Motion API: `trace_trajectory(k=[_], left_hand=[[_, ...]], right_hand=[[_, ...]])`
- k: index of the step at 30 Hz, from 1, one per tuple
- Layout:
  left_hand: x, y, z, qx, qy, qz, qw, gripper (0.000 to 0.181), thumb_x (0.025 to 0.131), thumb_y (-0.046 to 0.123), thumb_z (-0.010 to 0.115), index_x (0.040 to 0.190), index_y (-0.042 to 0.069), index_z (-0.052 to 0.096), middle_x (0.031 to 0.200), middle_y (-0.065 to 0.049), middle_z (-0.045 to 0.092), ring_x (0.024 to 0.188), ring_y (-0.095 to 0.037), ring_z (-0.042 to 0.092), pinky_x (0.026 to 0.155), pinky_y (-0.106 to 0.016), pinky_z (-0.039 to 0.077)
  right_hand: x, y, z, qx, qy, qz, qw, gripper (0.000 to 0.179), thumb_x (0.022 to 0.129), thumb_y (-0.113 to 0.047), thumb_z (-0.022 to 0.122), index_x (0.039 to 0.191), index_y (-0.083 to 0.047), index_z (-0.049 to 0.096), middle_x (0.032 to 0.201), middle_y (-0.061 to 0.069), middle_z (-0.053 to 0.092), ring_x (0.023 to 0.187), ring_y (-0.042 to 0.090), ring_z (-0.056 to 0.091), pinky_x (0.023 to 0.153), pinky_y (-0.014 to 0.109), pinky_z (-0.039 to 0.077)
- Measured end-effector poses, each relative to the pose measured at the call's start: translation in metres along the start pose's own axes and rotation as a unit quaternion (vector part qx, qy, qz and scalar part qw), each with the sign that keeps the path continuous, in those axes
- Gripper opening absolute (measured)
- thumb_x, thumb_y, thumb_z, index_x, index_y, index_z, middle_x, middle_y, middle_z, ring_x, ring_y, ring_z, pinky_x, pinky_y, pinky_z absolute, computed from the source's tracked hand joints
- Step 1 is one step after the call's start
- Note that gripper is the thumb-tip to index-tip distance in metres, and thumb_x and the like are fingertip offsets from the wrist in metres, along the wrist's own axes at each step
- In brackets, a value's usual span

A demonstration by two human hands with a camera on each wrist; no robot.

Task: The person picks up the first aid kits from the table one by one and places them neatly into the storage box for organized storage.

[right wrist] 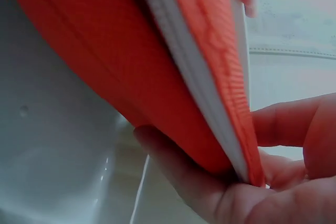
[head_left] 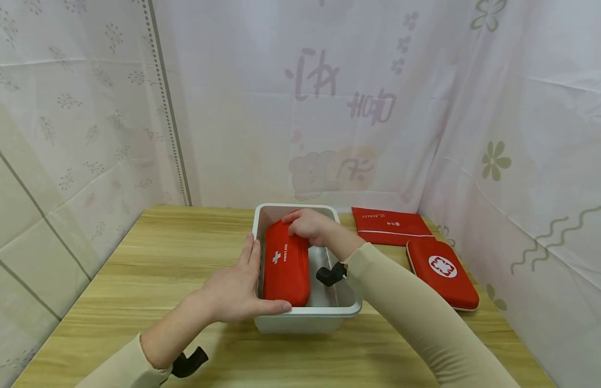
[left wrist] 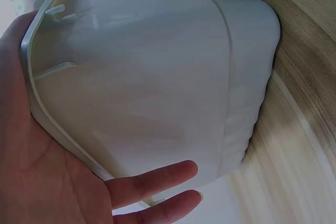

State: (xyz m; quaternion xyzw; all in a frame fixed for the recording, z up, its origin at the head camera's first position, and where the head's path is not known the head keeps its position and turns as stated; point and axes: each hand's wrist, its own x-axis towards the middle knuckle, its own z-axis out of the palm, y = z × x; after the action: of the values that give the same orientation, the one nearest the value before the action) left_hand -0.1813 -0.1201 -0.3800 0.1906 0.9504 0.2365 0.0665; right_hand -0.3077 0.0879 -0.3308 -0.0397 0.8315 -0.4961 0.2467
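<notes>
A red first aid pouch (head_left: 283, 269) with a white cross sits tilted inside a white plastic bin (head_left: 312, 311), along its left side. My right hand (head_left: 310, 223) grips the pouch's far end, with thumb and fingers on either side of its pale zipper (right wrist: 194, 85) in the right wrist view. Around the bin's near left corner lies my left hand (head_left: 232, 291), its thumb along the front rim and its fingers straight along the left side. In the left wrist view, two extended fingers (left wrist: 157, 182) lie against the bin's outer wall (left wrist: 147, 103).
To the right of the bin, a red hard-shell case (head_left: 443, 277) with a white round emblem lies on the wooden table (head_left: 184, 242). Behind it is a flat red folder-like pouch (head_left: 395, 226) with a white stripe. Printed curtains (head_left: 261, 108) hang along the back and sides.
</notes>
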Motion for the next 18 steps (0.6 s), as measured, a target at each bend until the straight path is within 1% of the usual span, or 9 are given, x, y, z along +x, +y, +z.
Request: trace_trajectory(k=[3,5,10,13,16,18], left_hand=[[0.0,0.0,0.0,0.0,-0.001,0.0,1.0,0.151,0.078,0.094,0.068,0.175,-0.002,0.002,0.185,-0.019,-0.004,0.076,-0.019,0.07,0.072,-0.039,0.061],[0.0,0.0,0.0,0.004,-0.001,0.0,1.0,0.151,0.078,0.095,0.067,0.175,-0.002,0.002,0.185,-0.02,-0.004,0.08,-0.02,0.072,0.073,-0.039,0.061],[0.001,0.001,-0.001,0.011,0.0,0.002,0.9999,0.151,0.078,0.096,0.066,0.175,-0.002,0.003,0.185,-0.02,-0.003,0.088,-0.024,0.075,0.076,-0.042,0.063],[0.0,0.002,0.0,0.01,0.001,0.002,0.9999,0.15,0.079,0.094,0.067,0.175,-0.002,0.003,0.185,-0.021,-0.003,0.091,-0.025,0.076,0.078,-0.043,0.063],[0.0,0.002,0.0,0.007,0.001,-0.001,1.0,0.148,0.08,0.09,0.069,0.175,-0.001,0.003,0.185,-0.02,-0.004,0.089,-0.024,0.076,0.076,-0.042,0.063],[0.0,0.002,0.0,0.006,0.001,-0.003,1.0,0.147,0.081,0.089,0.07,0.175,-0.001,0.003,0.185,-0.02,-0.004,0.086,-0.023,0.075,0.073,-0.04,0.062]], right_hand=[[0.002,0.002,0.002,-0.001,-0.01,0.005,0.9999,0.057,0.103,0.003,0.052,0.159,-0.001,0.054,0.146,0.023,0.063,0.106,0.029,0.068,0.091,0.043,0.063],[0.002,0.003,0.002,-0.004,-0.018,0.007,0.9998,0.057,0.103,0.002,0.052,0.16,-0.001,0.053,0.146,0.023,0.064,0.107,0.029,0.068,0.096,0.048,0.063],[-0.001,0.005,-0.004,-0.01,-0.028,0.013,0.9995,0.062,0.102,0.001,0.055,0.164,-0.003,0.048,0.15,0.023,0.061,0.115,0.033,0.066,0.107,0.055,0.059],[-0.006,0.005,-0.009,-0.023,-0.022,0.016,0.9993,0.063,0.103,-0.003,0.056,0.165,-0.004,0.047,0.155,0.023,0.057,0.125,0.036,0.061,0.112,0.058,0.055],[-0.011,0.005,-0.014,-0.043,-0.013,0.02,0.9988,0.062,0.104,-0.007,0.059,0.165,-0.004,0.048,0.16,0.022,0.053,0.133,0.039,0.057,0.115,0.06,0.053],[-0.014,0.006,-0.017,-0.048,-0.01,0.023,0.9985,0.062,0.104,-0.009,0.06,0.164,-0.002,0.047,0.16,0.022,0.053,0.135,0.04,0.057,0.115,0.059,0.053]])
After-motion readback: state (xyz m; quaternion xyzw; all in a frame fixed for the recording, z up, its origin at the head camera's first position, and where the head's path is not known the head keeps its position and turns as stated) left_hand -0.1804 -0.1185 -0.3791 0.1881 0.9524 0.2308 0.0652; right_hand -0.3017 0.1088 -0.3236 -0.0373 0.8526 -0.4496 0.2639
